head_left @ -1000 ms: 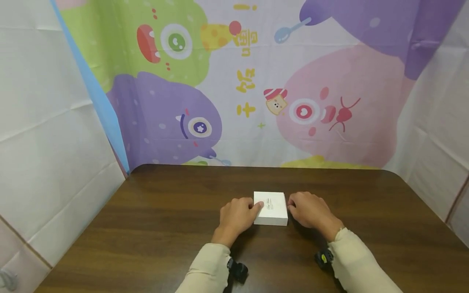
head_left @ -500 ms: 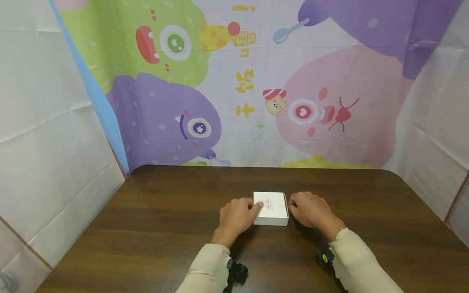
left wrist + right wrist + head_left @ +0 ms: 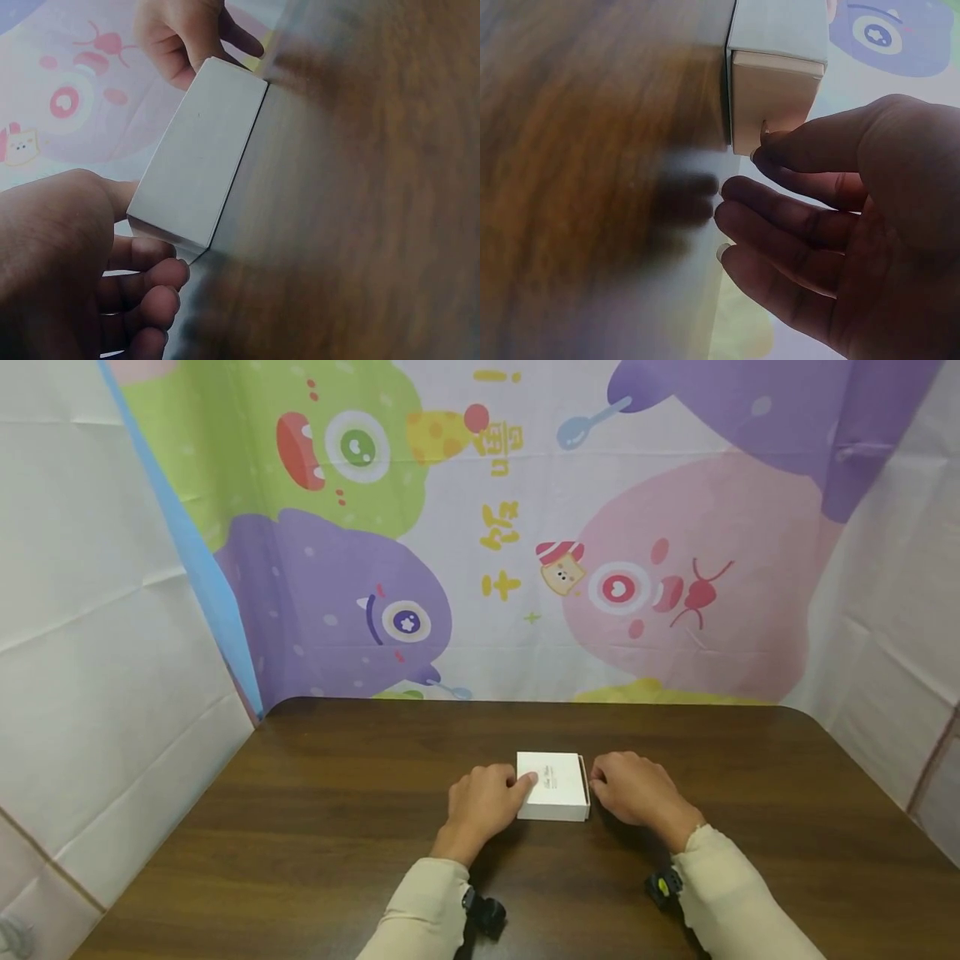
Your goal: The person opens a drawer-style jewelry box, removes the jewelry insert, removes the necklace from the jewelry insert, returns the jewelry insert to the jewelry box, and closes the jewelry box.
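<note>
A flat white drawer box with small dark print on its lid lies on the table. My left hand grips its left end, thumb over the top and fingertips at the side. At the right end, an inner drawer sticks out a narrow strip from the sleeve. My right hand pinches a small pull tab on the drawer's face between thumb and index finger. Its other fingers are curled loosely below, near the tabletop. The drawer's contents are hidden.
The brown wooden table reaches back to a cartoon-printed curtain. Pale cloth walls stand at the left and right. Each sleeve cuff has a small black camera by it.
The inner drawer has slid slightly out of the sleeve's right end, opening a thin gap there. The sleeve has shifted a touch left, while both hands keep nearly the same place.
</note>
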The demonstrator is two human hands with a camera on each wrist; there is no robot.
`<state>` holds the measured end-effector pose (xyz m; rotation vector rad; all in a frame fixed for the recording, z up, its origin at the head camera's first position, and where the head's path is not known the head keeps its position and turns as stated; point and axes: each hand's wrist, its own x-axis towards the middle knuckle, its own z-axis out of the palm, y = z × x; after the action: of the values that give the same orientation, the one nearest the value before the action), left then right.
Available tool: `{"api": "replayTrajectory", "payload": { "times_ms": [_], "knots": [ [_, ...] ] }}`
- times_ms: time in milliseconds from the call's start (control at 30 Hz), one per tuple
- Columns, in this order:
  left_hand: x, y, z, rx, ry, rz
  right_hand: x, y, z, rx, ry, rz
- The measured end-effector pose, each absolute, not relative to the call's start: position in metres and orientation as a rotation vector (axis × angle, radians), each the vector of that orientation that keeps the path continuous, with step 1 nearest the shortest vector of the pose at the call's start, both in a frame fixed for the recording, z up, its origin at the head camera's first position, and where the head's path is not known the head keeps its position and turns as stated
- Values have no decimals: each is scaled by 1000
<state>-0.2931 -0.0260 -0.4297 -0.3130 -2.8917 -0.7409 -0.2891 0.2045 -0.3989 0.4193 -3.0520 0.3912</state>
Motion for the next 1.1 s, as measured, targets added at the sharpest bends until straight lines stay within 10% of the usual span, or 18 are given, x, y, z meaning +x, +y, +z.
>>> {"api": "replayTrajectory", "payload": {
  "times_ms": [1100],
  "knots": [
    [-293, -24, -428, -316, -2889, -741, -290, 210, -399, 381, -3062, 380]
  ]
}}
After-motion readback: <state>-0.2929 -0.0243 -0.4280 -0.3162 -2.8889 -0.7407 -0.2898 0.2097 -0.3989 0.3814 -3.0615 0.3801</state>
